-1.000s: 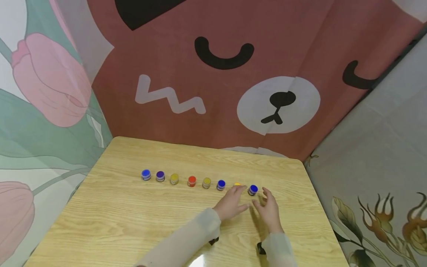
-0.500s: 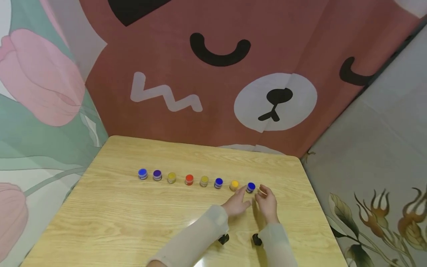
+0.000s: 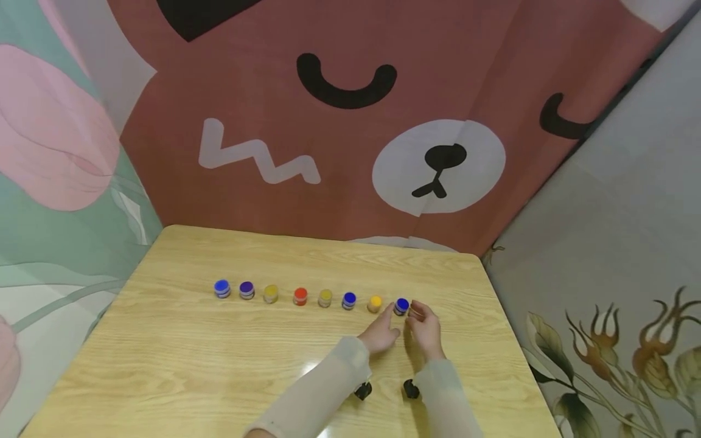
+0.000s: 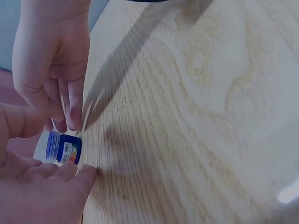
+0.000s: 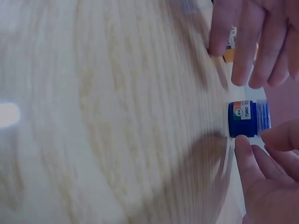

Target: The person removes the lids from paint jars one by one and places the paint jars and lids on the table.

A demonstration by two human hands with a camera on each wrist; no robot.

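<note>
A small blue paint jar (image 3: 401, 306) stands upright at the right end of a row of similar jars, between my two hands. My left hand (image 3: 379, 334) is on its left side, fingers extended and parted; in the right wrist view a gap shows between these fingers (image 5: 247, 56) and the blue jar (image 5: 243, 119). My right hand (image 3: 426, 328) is on the jar's other side, its fingertips (image 5: 243, 142) right at the jar, perhaps touching. Neither hand grips it. An orange-yellow jar (image 3: 375, 303) stands just left, partly hidden behind my left fingers in the right wrist view.
Farther left along the wooden table (image 3: 208, 359) the row goes on: a blue jar (image 3: 348, 300), a yellow one (image 3: 325, 298), a red one (image 3: 300, 296) and several more. A patterned cloth (image 3: 263, 201) hangs behind the table's far edge.
The right hand has come in closer to the end blue jar. My left hand has drawn back from over the orange-yellow jar, uncovering it. The head view has shifted slightly.
</note>
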